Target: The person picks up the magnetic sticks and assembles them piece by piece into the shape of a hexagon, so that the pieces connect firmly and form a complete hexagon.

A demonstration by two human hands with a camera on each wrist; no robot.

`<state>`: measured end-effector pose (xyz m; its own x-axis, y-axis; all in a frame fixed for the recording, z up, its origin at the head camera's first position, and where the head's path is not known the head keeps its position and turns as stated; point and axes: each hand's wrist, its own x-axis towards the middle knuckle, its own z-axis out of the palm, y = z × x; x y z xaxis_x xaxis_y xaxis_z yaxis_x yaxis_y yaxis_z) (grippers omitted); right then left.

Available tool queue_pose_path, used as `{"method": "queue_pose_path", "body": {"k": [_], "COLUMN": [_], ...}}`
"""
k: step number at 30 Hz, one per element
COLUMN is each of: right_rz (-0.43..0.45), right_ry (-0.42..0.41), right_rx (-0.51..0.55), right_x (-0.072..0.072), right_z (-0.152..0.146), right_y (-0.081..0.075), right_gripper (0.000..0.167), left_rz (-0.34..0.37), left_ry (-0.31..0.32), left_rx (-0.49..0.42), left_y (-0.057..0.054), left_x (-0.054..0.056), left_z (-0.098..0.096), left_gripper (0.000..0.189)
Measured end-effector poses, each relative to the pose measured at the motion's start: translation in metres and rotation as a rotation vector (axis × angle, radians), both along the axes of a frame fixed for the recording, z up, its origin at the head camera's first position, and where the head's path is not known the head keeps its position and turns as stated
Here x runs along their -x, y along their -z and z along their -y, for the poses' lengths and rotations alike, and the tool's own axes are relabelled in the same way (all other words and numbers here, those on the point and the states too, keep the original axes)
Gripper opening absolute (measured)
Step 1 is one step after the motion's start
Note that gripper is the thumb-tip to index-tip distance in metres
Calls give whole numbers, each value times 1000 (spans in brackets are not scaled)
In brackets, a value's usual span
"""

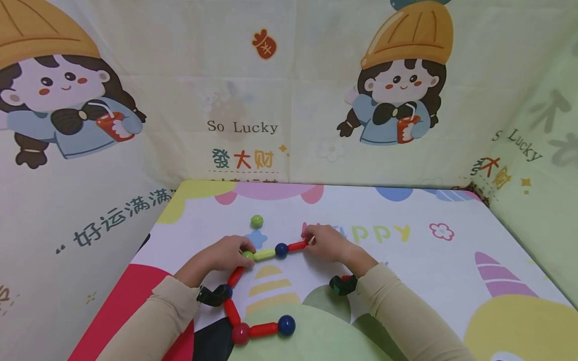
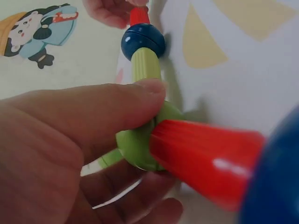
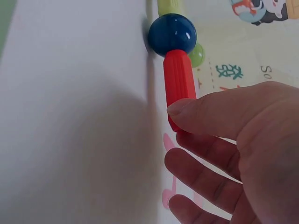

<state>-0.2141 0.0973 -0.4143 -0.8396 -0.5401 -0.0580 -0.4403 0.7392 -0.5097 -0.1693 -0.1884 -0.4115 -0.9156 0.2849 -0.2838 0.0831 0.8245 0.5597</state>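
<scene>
A chain of toy balls and ribbed rods lies on the printed table top. My left hand grips a green ball between thumb and fingers. From that ball a yellow-green rod runs right to a blue ball. A red rod is joined to this blue ball, and my right hand pinches its outer end between thumb and index finger. Below the green ball, red rods lead past a second blue ball, partly hidden by the left wrist camera, to a dark red ball.
Another red rod joins the dark red ball to a blue ball near the front. Beyond my left hand sits a loose green ball. Something red peeks out by the right wrist camera. A printed cloth hangs behind the table.
</scene>
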Motion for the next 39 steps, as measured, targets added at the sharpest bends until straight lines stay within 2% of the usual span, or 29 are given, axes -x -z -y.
{"method": "queue_pose_path", "body": {"k": [8, 14, 17, 21, 30, 36, 39], "right_rz": [-6, 21, 35, 46, 20, -14, -3], "right_ry": [-24, 6, 19, 12, -35, -41, -23], "right_rx": [1, -5, -9, 1, 12, 28, 31], "right_x": [0, -1, -1, -2, -3, 4, 8], "right_z": [5, 5, 4, 5, 12, 18, 25], "right_y": [1, 0, 0, 0, -4, -9, -13], "right_gripper": [22, 20, 19, 19, 26, 29, 31], "left_rz": [1, -62, -58, -58, -64, -42, -30], "left_ry": [29, 74, 104, 127, 124, 82, 71], "left_rx": [60, 30, 13, 35, 37, 32, 33], "left_y": [-7, -9, -8, -4, -3, -6, -7], "left_x": [-3, 9, 14, 17, 18, 16, 15], "left_z": [-5, -20, -29, -33, -22, -12, -7], "left_gripper": [31, 33, 27, 15, 12, 11, 11]}}
